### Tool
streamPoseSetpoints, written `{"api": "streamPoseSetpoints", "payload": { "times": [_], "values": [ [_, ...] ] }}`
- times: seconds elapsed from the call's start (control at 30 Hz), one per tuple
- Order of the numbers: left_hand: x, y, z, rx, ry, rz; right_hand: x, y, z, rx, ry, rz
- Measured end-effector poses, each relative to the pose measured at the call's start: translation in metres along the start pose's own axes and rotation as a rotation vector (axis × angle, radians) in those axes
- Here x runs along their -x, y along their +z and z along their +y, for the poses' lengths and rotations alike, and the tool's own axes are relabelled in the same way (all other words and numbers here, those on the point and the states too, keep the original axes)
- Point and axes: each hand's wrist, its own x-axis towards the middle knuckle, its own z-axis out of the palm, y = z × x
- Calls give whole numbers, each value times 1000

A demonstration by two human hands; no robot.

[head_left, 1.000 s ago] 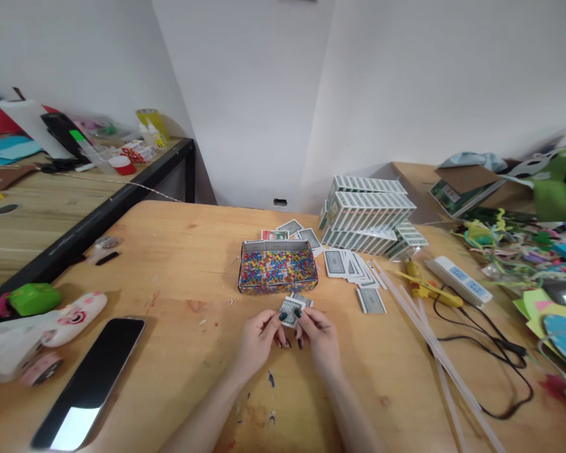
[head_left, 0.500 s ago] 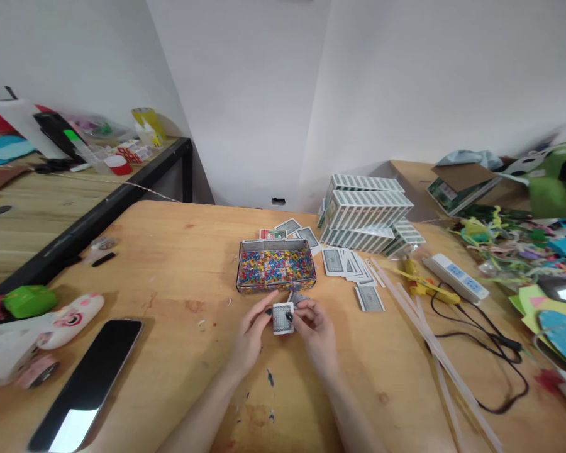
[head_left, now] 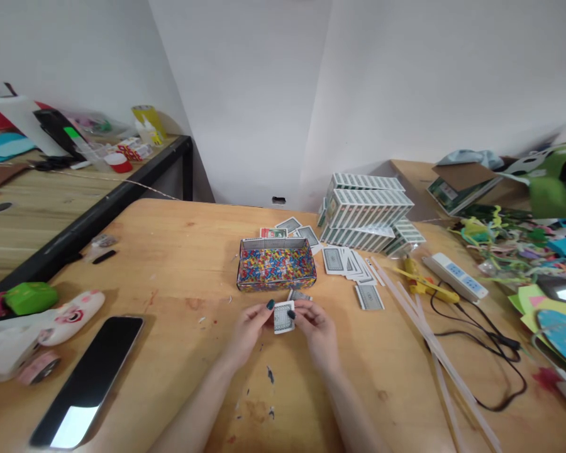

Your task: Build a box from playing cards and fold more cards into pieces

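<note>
Both hands pinch a small folded playing card (head_left: 283, 317) with a grey patterned back, just above the wooden table (head_left: 179, 277). My left hand (head_left: 249, 327) grips its left edge and my right hand (head_left: 317, 328) its right edge. Another card (head_left: 300, 295) lies flat right behind them. A small open box (head_left: 276, 265) covered in multicoloured pattern stands a little farther back. Loose cards (head_left: 349, 262) lie fanned out to its right.
Stacked card packs (head_left: 368, 212) sit at the back right. A black phone (head_left: 88, 379) and a pink toy (head_left: 70, 309) lie at the left. Clear sticks (head_left: 434, 352), a yellow glue gun (head_left: 417, 283), a power strip (head_left: 455, 277) and craft scraps (head_left: 538, 258) fill the right side.
The card went from tilted and flatter between my fingertips to upright, facing me, and folded smaller. My hands shifted slightly closer to me.
</note>
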Motion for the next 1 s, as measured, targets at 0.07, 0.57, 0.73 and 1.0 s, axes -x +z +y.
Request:
{"api": "streamPoseSetpoints", "payload": {
  "times": [0.07, 0.57, 0.73, 1.0],
  "values": [
    [0, -1, 0, 3, -3, -29, -1, -1, 0, -5, 4, 6],
    [-2, -7, 9, 119, -196, -88, -3, -6, 5, 1, 24, 20],
    [-3, -6, 7, 150, -201, -39, -1, -5, 6, -1, 12, 23],
    [-1, 4, 3, 3, -108, 126, 0, -1, 5, 54, 18, 31]
  ]
}}
